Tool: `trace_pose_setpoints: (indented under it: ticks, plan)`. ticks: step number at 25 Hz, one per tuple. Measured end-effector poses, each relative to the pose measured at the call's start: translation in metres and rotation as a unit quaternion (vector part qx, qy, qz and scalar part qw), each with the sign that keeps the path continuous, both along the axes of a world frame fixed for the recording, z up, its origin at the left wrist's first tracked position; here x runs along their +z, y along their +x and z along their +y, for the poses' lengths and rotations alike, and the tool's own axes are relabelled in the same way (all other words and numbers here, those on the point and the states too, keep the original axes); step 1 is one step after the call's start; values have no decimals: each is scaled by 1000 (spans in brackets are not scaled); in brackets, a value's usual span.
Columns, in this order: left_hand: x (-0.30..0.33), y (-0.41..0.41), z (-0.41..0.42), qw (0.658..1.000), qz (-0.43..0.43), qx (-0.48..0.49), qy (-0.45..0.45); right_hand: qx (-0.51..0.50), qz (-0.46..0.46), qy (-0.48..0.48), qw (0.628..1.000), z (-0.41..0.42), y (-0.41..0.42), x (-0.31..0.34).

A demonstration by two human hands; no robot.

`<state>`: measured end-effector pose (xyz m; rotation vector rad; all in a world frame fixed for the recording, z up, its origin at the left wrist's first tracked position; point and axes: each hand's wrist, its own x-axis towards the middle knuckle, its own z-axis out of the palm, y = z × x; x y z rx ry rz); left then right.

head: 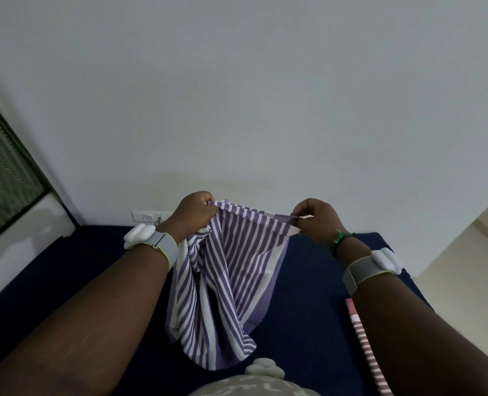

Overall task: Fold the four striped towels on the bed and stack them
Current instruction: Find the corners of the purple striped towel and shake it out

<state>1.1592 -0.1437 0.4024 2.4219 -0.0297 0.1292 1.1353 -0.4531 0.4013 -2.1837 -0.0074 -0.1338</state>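
Two hands: both raised, gripping one towel.
Left hand (194, 214): fingers curled tight on the purple striped towel's (225, 281) top edge.
Right hand (320, 221): pinches the opposite corner.
Towel: hangs below the fingers, over the bed (74, 270).
Red striped towel (365, 347): under the right forearm.
Writing: none legible.

Bare bed either side of the hanging towel

The purple striped towel (225, 281) hangs over the middle of the bed (94, 267); dark sheet lies bare to its left, while a pink striped towel (363, 341) edges the right side, wall (237, 95) close behind.
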Motion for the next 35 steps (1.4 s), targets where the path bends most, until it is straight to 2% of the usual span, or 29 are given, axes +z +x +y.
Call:
trace_pose_setpoints:
  ticks: [2,4,9,12,15,16,18,20,21,22,25,26,28,30,31,33,35]
  plan:
    - [1,2,1,1000,-6,14,7,74,-37,-8,997,-2,-7,8]
    - [3,4,2,1000,-9,23,10,137,-55,-70,987,0,-10,12]
    - [7,5,-1,999,-10,29,-10,167,-5,-239,956,6,-21,15]
    - [8,4,-2,999,-11,42,-21,183,8,-262,948,2,-29,13]
    - [9,4,-1,998,-3,50,-45,185,-65,-271,942,-4,-26,9]
    - [9,5,-1,997,-1,51,-50,170,-100,-244,949,-6,-24,8]
    - [13,6,0,997,0,53,-53,119,-142,-127,974,-7,-22,11]
    - [19,8,2,997,-10,57,-58,98,-144,-18,985,-5,-21,23]
    - [24,10,3,996,-18,59,-61,105,-142,-5,984,-4,-20,30]
    - [28,12,5,996,-25,61,-66,114,-156,-26,981,-5,-19,34]
    - [36,17,6,995,-34,57,-71,85,-238,-168,953,-5,-15,38]
    - [36,17,5,996,-34,51,-66,63,-249,-166,952,-3,-13,35]
    - [35,18,6,997,-26,48,-63,33,-195,-38,979,5,-16,33]
    - [29,21,8,996,0,61,-71,36,-68,105,992,11,-15,35]
    - [25,23,11,994,20,74,-74,38,-16,118,992,13,-13,34]
    - [19,25,15,988,76,97,-92,26,2,101,995,15,-12,36]
    - [17,24,19,957,162,128,-206,5,7,160,987,18,-8,37]
